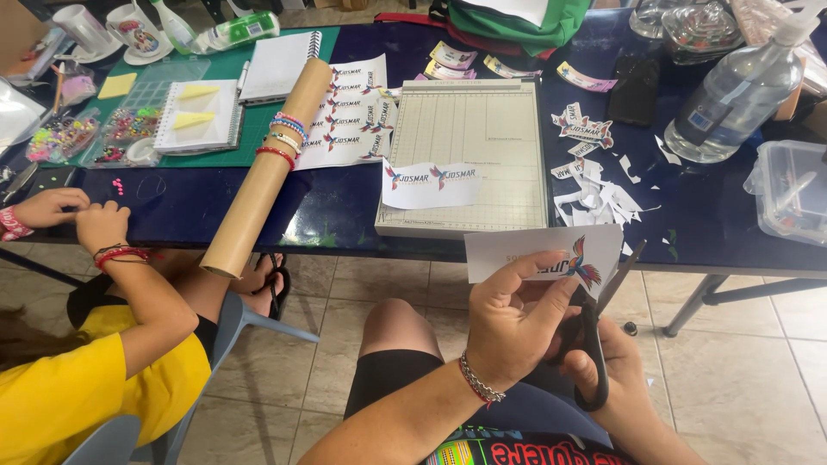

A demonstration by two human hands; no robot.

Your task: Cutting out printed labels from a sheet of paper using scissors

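Left hand (517, 323) pinches printed paper strip (544, 254) just below paper trimmer (465, 155); right hand (607, 366) grips black scissors (590, 344), blades at strip's right end; best cut slowly round bird logo, turning paper not scissors

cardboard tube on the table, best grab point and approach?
Judging by its pose, grip the cardboard tube on the bare lower stretch, below the bracelets ringing its middle, coming from above with fingers across its width. It lies diagonally, its near end overhanging the table edge, so that end could also be wrapped from below.
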